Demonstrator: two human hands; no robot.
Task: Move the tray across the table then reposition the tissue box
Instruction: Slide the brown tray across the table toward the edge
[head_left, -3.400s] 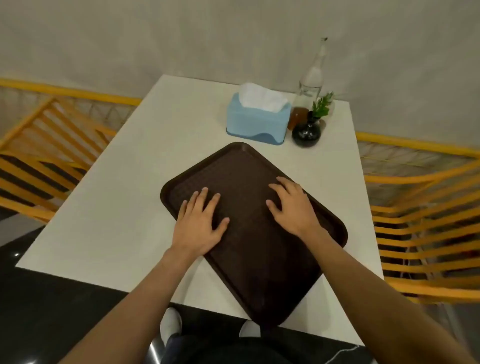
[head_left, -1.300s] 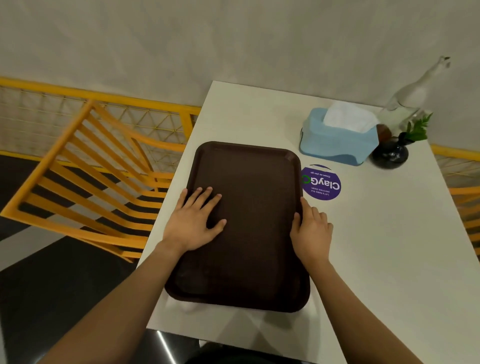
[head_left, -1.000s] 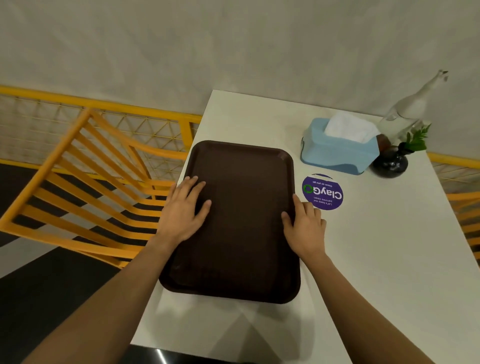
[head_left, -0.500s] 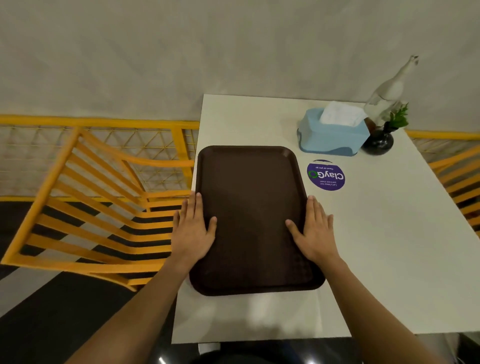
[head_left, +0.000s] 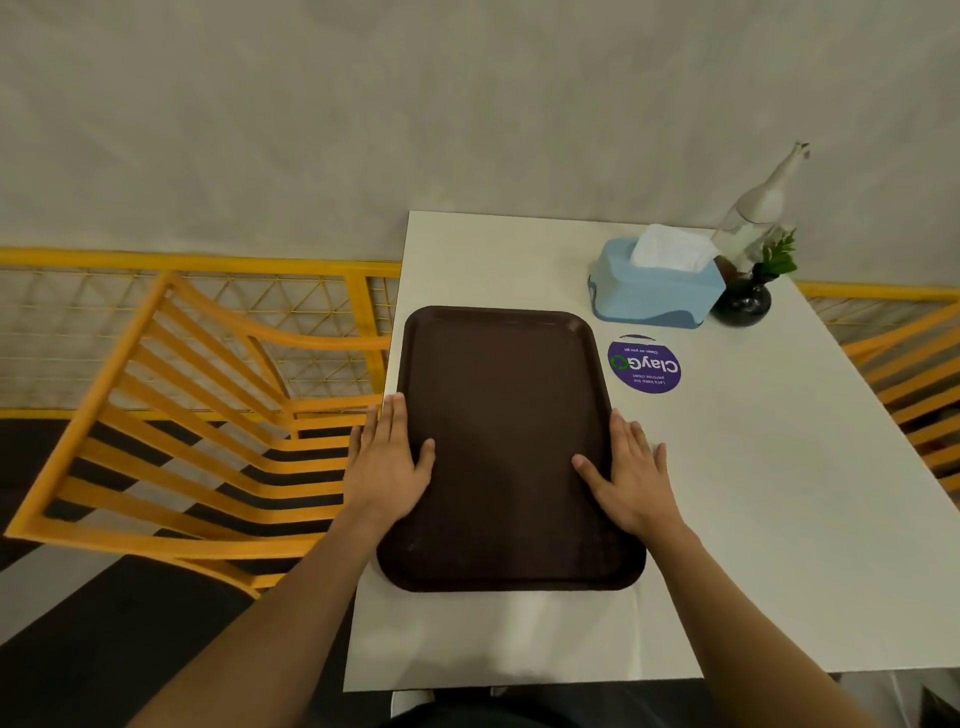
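The dark brown tray (head_left: 506, 441) is laid flat along the left edge of the white table (head_left: 753, 509). The left hand (head_left: 387, 465) is placed flat on the tray's left rim, fingers straight and together, thumb spread inward onto the tray. The right hand (head_left: 631, 475) is mirrored on the right rim (fingers slightly fanned, nothing pinched). Beyond the tray's far right corner, the light blue tissue box (head_left: 654, 288) is seen, just past a purple round sticker (head_left: 644, 366).

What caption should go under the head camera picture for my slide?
Both hands, left hand and right hand, press flat on a brown tray near a blue tissue box.
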